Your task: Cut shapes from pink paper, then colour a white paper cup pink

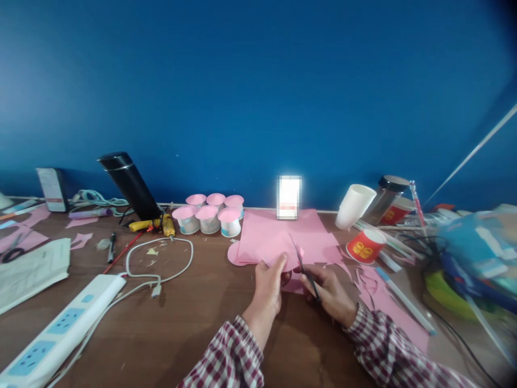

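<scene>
My left hand [270, 285] pinches a piece of pink paper [278, 248], thumb on top. In my right hand [329, 293] is a pair of dark-handled scissors [309, 277], its blades pointing up and away at the right edge of that piece. Pink sheets [311, 223] lie flat behind both hands, so the held piece's outline is hard to make out against them. A small pink scrap [293, 284] shows on the table below the hands.
Several small cups with pink round tops [208, 215] stand left of the sheets. On the right are a red paper cup [365, 246], a tilted white cup [355, 205] and pink offcuts [391, 307]. A power strip [60, 328], cable [161, 277] and black flask [133, 186] occupy the left.
</scene>
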The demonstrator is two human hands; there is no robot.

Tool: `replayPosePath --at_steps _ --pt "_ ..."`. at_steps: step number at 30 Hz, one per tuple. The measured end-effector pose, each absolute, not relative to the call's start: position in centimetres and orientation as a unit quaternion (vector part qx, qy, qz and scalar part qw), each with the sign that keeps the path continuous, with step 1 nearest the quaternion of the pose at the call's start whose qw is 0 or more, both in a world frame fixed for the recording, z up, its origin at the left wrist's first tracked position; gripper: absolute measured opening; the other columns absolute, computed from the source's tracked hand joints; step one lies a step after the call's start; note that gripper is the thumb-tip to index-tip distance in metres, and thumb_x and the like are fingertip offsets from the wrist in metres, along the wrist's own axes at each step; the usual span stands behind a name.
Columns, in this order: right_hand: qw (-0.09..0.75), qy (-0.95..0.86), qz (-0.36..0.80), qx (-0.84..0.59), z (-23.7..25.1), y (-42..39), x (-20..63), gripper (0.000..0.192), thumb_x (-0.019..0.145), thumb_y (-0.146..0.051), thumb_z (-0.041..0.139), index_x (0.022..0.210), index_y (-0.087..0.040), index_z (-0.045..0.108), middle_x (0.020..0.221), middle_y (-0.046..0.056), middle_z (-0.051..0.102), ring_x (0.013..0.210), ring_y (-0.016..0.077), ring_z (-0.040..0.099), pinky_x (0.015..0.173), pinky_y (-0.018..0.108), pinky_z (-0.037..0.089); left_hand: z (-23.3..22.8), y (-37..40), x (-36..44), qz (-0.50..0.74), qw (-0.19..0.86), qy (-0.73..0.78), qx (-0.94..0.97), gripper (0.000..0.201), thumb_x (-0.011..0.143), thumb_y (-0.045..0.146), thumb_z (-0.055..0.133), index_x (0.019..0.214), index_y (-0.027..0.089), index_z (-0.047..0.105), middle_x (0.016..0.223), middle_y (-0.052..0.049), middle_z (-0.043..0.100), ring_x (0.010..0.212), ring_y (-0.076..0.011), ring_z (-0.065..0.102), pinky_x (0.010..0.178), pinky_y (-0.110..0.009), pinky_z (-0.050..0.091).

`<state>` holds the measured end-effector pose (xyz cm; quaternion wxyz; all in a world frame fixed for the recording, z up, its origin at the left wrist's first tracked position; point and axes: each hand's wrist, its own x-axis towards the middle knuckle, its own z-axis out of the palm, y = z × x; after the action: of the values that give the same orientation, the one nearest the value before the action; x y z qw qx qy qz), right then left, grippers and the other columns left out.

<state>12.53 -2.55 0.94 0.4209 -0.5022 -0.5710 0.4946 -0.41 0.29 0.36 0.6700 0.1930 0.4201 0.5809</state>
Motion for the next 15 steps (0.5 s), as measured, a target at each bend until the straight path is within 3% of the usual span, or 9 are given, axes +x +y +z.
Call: replayPosePath --at_steps 15 --pt "0.418 -0.583 0.485 -0.500 0.51 -2.47 12.66 0.037 0.078 -0.048 0.060 0.093 -0.014 0.064 0.051 -0.005 0.046 0.043 0.0083 0.045 0.042 0.021 0.038 0.44 0.28 -0.35 0.575 0.666 0.432 0.196 0.037 0.059 0.035 0.077 0.071 0.014 0.048 0.056 0.005 0.047 0.044 -0.0048 0.044 0.046 -0.020 0.039"
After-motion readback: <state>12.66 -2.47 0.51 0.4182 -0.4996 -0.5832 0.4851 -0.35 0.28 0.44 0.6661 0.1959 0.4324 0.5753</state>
